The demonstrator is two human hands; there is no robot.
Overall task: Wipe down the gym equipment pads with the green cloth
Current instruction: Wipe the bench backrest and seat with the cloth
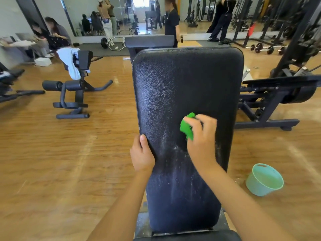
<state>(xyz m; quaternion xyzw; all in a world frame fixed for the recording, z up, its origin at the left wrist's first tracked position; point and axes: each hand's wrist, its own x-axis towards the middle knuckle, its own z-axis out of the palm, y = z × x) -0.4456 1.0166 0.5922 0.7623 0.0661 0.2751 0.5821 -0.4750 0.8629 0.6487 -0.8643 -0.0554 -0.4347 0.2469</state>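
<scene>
A long black leather bench pad (187, 87) runs away from me down the middle of the view, its near half speckled with white droplets. My right hand (202, 140) presses a bunched green cloth (187, 126) onto the pad a little right of its centre line. My left hand (142, 154) grips the pad's left edge, thumb on top. A second black pad edge (187, 236) shows at the very bottom.
A mint-green plastic basin (264, 180) sits on the wooden floor right of the bench. Black exercise machines stand at left (76, 87) and right (271, 101). Barbells, racks, a mirror wall and several people fill the back of the room.
</scene>
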